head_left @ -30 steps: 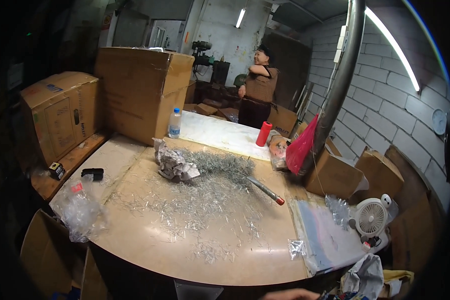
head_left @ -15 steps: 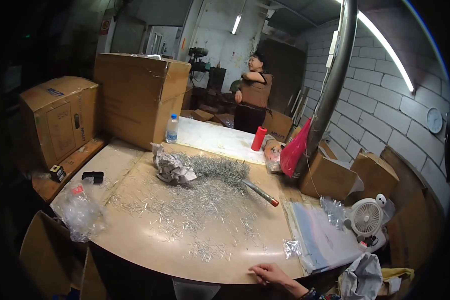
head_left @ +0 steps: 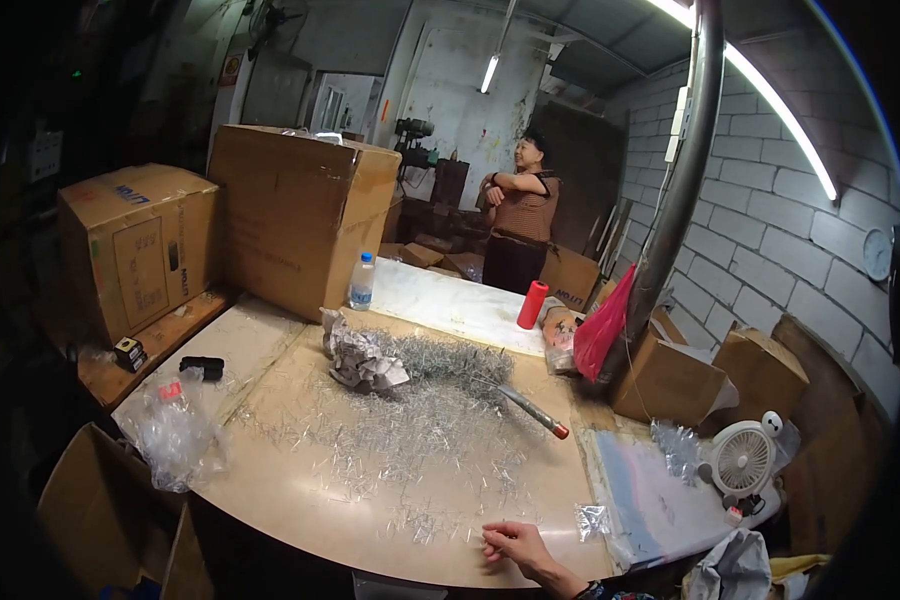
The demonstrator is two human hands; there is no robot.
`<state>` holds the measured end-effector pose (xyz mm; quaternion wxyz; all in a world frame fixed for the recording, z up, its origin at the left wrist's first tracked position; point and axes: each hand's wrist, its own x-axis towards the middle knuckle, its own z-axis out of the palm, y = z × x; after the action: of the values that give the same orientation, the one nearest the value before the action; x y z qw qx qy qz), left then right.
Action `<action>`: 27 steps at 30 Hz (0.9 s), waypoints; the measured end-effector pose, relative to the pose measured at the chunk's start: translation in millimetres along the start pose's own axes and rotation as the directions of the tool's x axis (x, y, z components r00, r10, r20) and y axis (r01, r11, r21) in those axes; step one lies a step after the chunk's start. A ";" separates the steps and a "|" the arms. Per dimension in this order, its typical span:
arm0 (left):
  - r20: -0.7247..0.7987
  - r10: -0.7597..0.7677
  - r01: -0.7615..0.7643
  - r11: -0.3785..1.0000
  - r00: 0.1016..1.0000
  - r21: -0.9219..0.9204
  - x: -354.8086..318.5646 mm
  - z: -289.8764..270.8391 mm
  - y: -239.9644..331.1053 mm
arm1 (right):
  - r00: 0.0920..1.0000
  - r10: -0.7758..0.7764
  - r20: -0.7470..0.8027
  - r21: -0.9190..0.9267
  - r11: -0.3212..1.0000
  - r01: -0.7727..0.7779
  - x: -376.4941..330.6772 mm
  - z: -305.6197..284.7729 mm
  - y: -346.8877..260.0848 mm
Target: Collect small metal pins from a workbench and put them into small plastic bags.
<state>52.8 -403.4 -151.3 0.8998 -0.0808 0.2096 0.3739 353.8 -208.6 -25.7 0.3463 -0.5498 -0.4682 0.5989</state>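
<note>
A workshop: bare block wall (head_left: pixel 770 230), stacked cardboard boxes (head_left: pixel 300 210), worktable (head_left: pixel 300 480) strewn with metal pins (head_left: pixel 410 430).

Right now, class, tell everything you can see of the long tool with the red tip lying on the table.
The long tool is a slim grey rod, metal by its look, ending in a small red tip that points toward the right near edge of the table. It lies flat and slantwise, its far end buried in the heap of small shiny metal pieces. No hand touches it; the right hand rests well nearer, at the table's edge. Its buried end cannot be seen.
</note>
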 end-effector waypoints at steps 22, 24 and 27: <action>0.011 0.172 -0.162 0.900 0.985 0.404 1.2 -0.8 -7.7 | 0.856 0.280 0.434 -0.053 0.957 -0.286 7.5 185.7 -23.4; 0.069 0.135 -0.151 0.849 0.988 0.507 8.8 -0.3 -0.8 | 0.843 0.275 0.463 0.003 0.950 -0.311 2.5 200.5 -29.3; 0.041 0.105 -0.112 0.886 0.994 0.449 8.4 -2.9 -0.4 | 0.797 0.309 0.519 -0.054 0.942 -0.330 -3.8 236.7 -26.0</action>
<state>57.4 -399.1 -157.6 0.8734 0.1447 0.2876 0.3655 119.2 -246.4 -10.1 0.1114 -0.4313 -0.4330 0.7837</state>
